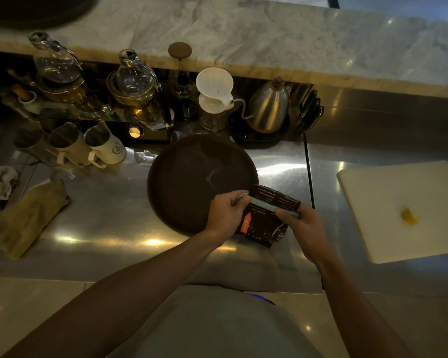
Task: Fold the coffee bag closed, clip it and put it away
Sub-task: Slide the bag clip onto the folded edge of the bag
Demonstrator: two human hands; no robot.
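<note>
Stainless steel counter (109,218) under a marble ledge: clipping of the bag in progress.

Left to right: a crumpled tan paper bag (26,220) lies well apart at the left; a round dark brown tray (192,177) sits centre. Over its near right edge, the left hand (226,214) is curled shut on the left end of a long pale grey-blue bag clip (263,202). The clip lies across the folded top of the dark printed coffee bag (263,226), held above the counter. The right hand (299,224) pinches the clip's right end. Recommendation: keep the fold flat and square under the clip, then press evenly along it until it latches.
</note>
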